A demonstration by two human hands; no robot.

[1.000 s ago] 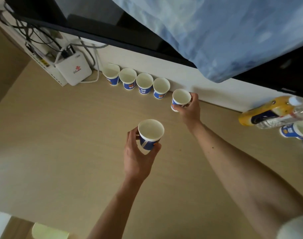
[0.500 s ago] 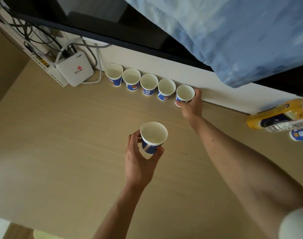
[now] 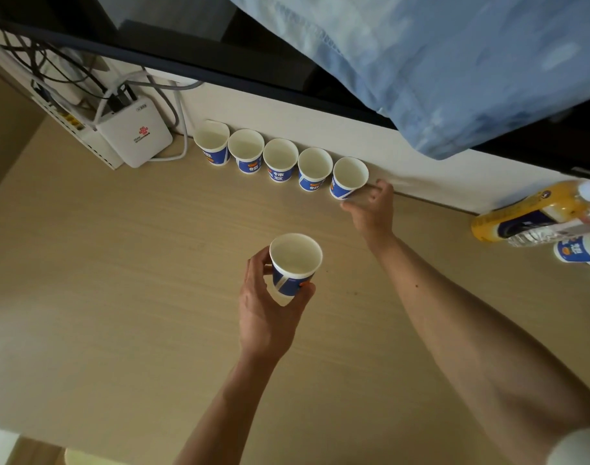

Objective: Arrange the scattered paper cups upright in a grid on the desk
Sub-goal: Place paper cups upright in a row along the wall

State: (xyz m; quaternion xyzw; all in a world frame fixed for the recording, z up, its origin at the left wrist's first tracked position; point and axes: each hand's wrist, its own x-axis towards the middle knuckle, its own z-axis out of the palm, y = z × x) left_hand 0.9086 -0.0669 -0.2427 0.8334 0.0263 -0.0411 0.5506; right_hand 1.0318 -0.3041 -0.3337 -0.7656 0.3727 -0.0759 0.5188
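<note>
Five blue-and-white paper cups stand upright in a row along the wall, from the first cup (image 3: 211, 142) to the fifth cup (image 3: 349, 177). My right hand (image 3: 370, 206) lies just right of the fifth cup with loosened fingers, its thumb tip by the cup's base. My left hand (image 3: 266, 310) grips another upright paper cup (image 3: 295, 263) above the middle of the desk (image 3: 119, 280). A further cup (image 3: 578, 250) sits at the right edge, partly cut off.
A white router (image 3: 134, 139) with cables sits at the back left. At the right edge lie an orange bottle (image 3: 528, 213) and a clear bottle (image 3: 555, 231). A blue cloth (image 3: 454, 68) hangs over a dark screen above the wall.
My right hand set the fifth cup down at the end of the row and loosened its grip. My left hand kept its cup nearly still.
</note>
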